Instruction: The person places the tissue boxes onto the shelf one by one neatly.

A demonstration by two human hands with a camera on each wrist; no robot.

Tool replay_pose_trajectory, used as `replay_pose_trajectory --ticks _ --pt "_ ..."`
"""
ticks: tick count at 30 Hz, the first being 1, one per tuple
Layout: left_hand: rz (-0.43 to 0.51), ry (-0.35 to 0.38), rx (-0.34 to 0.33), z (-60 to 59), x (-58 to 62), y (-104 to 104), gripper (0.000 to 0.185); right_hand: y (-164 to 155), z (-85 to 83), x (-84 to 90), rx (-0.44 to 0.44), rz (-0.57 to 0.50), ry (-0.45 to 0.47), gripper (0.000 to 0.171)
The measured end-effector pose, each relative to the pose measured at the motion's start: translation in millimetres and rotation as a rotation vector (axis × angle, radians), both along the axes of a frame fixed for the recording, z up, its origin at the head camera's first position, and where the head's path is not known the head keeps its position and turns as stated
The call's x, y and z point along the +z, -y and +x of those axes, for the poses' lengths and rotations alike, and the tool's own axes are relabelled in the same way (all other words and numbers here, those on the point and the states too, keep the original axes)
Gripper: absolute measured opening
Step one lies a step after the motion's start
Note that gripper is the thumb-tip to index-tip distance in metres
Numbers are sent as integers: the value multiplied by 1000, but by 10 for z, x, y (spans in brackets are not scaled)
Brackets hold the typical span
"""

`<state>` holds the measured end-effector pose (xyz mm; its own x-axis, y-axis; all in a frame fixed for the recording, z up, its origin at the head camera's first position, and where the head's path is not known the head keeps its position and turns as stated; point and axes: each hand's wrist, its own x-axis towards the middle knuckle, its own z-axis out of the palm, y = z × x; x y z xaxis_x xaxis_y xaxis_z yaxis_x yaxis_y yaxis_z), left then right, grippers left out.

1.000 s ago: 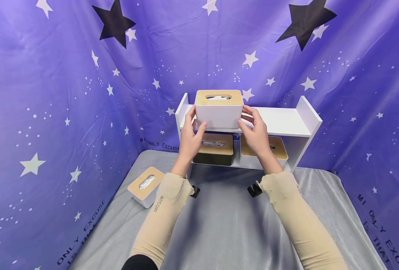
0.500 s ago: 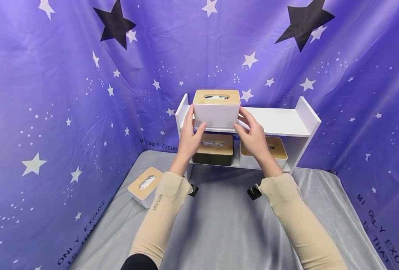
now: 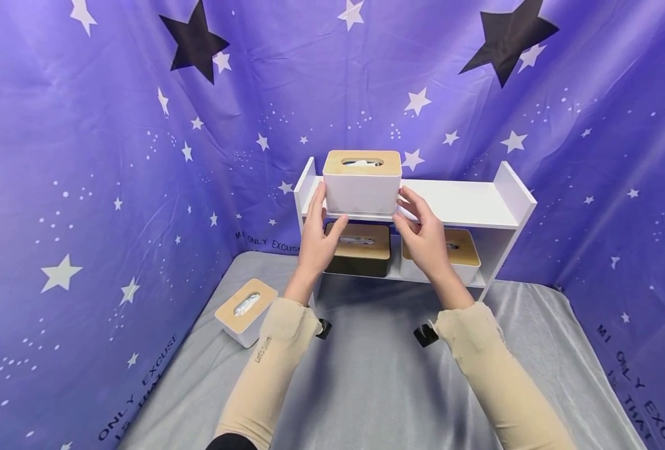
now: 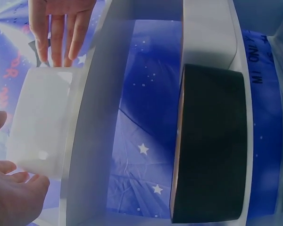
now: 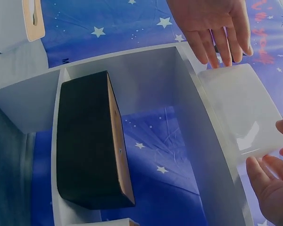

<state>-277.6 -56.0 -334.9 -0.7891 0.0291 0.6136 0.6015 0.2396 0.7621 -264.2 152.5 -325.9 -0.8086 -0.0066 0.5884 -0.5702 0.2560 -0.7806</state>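
Note:
A white tissue box point(image 3: 362, 187) with a wooden lid stands on the left of the top board of a white shelf point(image 3: 467, 203). My left hand point(image 3: 320, 226) lies against its left end, fingers straight and thumb under the front edge. At the right end my right hand point(image 3: 419, 228) touches it with straight fingers. The left wrist view shows the box point(image 4: 42, 122) between my left hand point(image 4: 14, 193) and the right hand point(image 4: 56, 23). The right wrist view has the box point(image 5: 243, 113) between the right hand point(image 5: 269, 188) and the left hand point(image 5: 212, 23).
On the lower board sit a black tissue box point(image 3: 357, 261) and a white one point(image 3: 467, 267), both wood-lidded. Another white box point(image 3: 245, 309) lies on the grey cloth point(image 3: 377, 375) at the left. Purple star curtains close in the back and both sides.
The box has settled slightly left on the top board. Both hands have slid a little lower along its ends and their fingers have straightened.

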Motion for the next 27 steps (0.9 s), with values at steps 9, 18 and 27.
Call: replay_pose_trajectory --ticks 9,18,27 --pt "-14 -7 6 96 -95 1 73 20 76 -123 36 -27 -17 53" --pt "-34 -6 16 135 -211 4 71 53 132 -260 64 -58 -21 52" --pt "-20 1 -10 200 -289 -10 69 107 176 -387 93 -63 -18 53"
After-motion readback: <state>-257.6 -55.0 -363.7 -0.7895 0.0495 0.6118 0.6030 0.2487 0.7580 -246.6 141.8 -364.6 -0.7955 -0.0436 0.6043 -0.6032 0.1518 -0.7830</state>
